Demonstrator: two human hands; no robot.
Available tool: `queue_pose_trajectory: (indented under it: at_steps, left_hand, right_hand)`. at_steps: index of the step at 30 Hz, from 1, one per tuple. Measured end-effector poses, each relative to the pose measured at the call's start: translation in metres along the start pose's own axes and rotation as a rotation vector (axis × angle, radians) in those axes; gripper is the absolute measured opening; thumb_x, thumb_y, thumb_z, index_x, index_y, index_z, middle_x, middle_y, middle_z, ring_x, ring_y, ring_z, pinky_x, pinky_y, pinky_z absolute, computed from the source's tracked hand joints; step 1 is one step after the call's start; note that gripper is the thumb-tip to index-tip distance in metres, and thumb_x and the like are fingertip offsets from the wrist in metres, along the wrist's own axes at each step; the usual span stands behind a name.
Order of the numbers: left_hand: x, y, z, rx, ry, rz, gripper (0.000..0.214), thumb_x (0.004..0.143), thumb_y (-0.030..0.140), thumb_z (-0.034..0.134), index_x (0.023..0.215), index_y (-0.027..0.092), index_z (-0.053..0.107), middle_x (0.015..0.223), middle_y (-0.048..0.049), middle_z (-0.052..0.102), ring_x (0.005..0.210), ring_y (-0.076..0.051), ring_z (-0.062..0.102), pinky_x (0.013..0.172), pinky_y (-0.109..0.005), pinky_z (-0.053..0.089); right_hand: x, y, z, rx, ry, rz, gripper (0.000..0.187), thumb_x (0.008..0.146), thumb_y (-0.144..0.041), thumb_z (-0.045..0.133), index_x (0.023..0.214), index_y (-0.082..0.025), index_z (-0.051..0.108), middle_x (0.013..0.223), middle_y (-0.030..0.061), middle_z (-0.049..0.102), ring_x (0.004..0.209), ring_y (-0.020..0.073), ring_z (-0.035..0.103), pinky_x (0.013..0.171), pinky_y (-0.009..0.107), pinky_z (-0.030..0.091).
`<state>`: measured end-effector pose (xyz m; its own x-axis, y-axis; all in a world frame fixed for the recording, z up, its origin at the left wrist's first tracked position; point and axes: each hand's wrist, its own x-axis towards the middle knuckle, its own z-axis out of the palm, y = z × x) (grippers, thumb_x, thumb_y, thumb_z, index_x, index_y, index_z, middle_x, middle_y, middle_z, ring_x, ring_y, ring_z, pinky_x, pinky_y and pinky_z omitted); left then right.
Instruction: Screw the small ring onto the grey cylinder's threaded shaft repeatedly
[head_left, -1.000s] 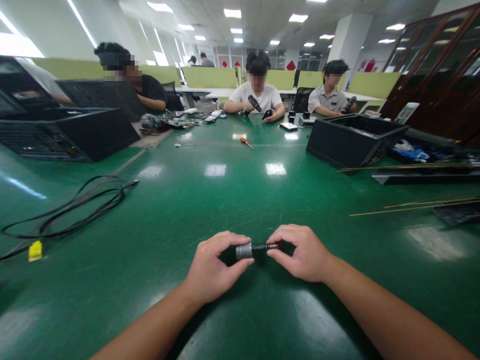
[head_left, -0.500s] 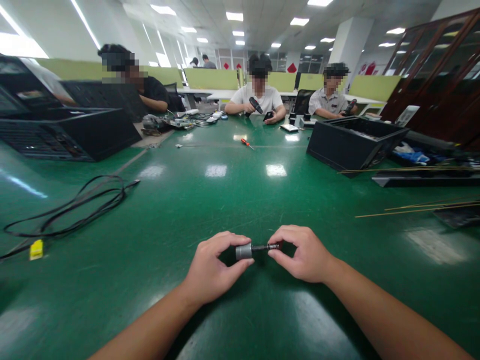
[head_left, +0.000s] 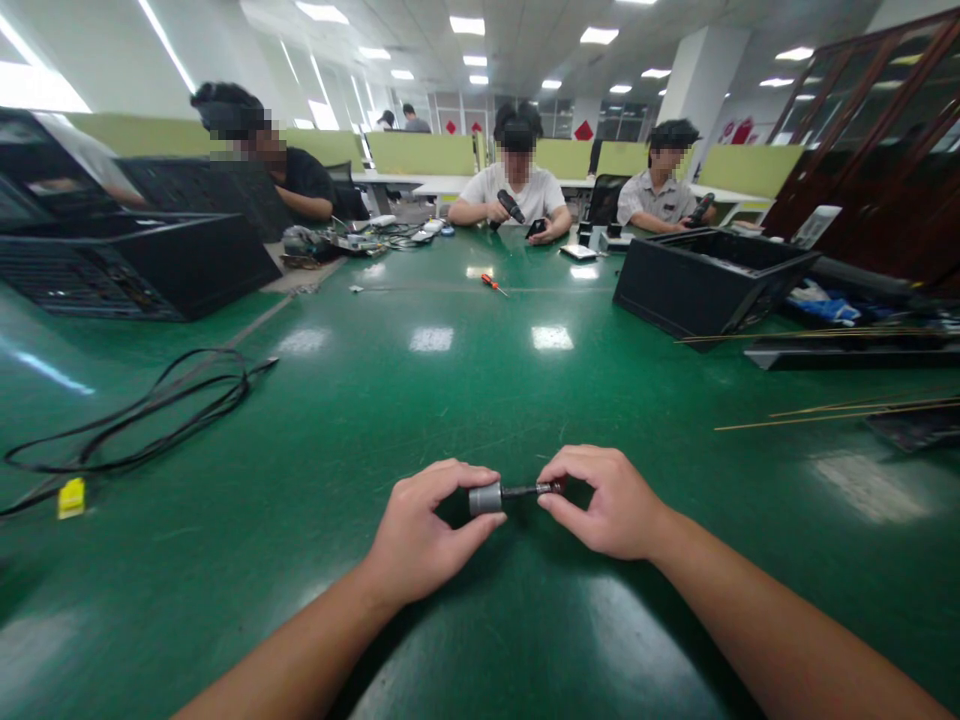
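Both my hands hover just above the green table [head_left: 450, 400], near its front edge. My left hand [head_left: 420, 540] is closed round a small grey metal cylinder [head_left: 486, 497], thumb below and fingers over its top. A thin dark shaft [head_left: 525, 491] sticks out of the cylinder to the right. My right hand [head_left: 604, 500] pinches the far end of that shaft between thumb and forefinger, where a bit of red shows. The two hands are a few centimetres apart.
A coiled black cable [head_left: 150, 410] with a yellow tag [head_left: 71, 497] lies at left. Black cases stand at far left [head_left: 135, 265] and right [head_left: 705, 280]. Thin rods [head_left: 840, 410] lie at right. A red screwdriver [head_left: 492, 285] lies mid-table. Three people sit opposite with tools.
My hands and the part have barely shifted, rising very slightly; the grip is the same.
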<state>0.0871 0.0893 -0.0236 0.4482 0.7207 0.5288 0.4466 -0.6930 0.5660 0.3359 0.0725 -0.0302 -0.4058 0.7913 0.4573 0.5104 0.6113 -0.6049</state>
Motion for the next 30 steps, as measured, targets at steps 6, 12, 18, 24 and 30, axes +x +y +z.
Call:
queue_pose_trajectory:
  at_steps: [6, 12, 18, 24, 30]
  left_hand:
    - [0.0001, 0.0006, 0.0001, 0.002, 0.008, 0.005, 0.024, 0.076, 0.024, 0.078, 0.099, 0.021, 0.072, 0.094, -0.0065, 0.079, 0.088, -0.023, 0.074, 0.084, -0.037, 0.06]
    - [-0.0005, -0.0004, 0.0, 0.003, 0.011, 0.007, 0.026, 0.075, 0.024, 0.079, 0.1, 0.022, 0.073, 0.094, -0.0058, 0.079, 0.089, -0.024, 0.074, 0.085, -0.037, 0.06]
    - [-0.0007, -0.0007, 0.0005, -0.006, 0.01, 0.009, 0.027, 0.075, 0.023, 0.079, 0.1, 0.022, 0.072, 0.096, -0.0048, 0.079, 0.089, -0.023, 0.074, 0.086, -0.038, 0.059]
    - [-0.0009, 0.0007, 0.0005, -0.015, 0.008, 0.005, 0.025, 0.075, 0.023, 0.079, 0.1, 0.021, 0.072, 0.095, -0.0057, 0.079, 0.088, -0.023, 0.074, 0.086, -0.037, 0.059]
    - [-0.0014, -0.0004, 0.0002, -0.02, 0.017, 0.0, 0.026, 0.075, 0.021, 0.079, 0.1, 0.022, 0.072, 0.095, -0.0045, 0.079, 0.09, -0.023, 0.074, 0.085, -0.037, 0.059]
  right_hand:
    - [0.0007, -0.0011, -0.0011, 0.005, 0.004, -0.005, 0.005, 0.084, -0.019, 0.067, 0.089, -0.02, 0.067, 0.079, 0.0018, 0.07, 0.072, 0.017, 0.065, 0.072, 0.031, 0.049]
    - [0.0001, -0.0007, -0.0009, 0.007, 0.004, -0.005, 0.005, 0.084, -0.02, 0.068, 0.089, -0.02, 0.067, 0.08, 0.0016, 0.07, 0.073, 0.0171, 0.065, 0.072, 0.031, 0.048]
    - [-0.0009, 0.0006, -0.0025, 0.008, -0.001, -0.007, 0.006, 0.084, -0.019, 0.068, 0.089, -0.02, 0.066, 0.08, 0.0015, 0.07, 0.073, 0.0171, 0.065, 0.072, 0.031, 0.048]
    - [-0.0007, 0.002, -0.0025, 0.003, 0.003, -0.007, 0.006, 0.084, -0.019, 0.068, 0.089, -0.02, 0.066, 0.08, 0.0019, 0.07, 0.073, 0.0177, 0.065, 0.073, 0.031, 0.049]
    - [-0.001, 0.0033, -0.0037, -0.002, 0.011, -0.01, 0.007, 0.083, -0.019, 0.068, 0.089, -0.021, 0.066, 0.08, 0.0017, 0.07, 0.073, 0.0179, 0.065, 0.073, 0.032, 0.049]
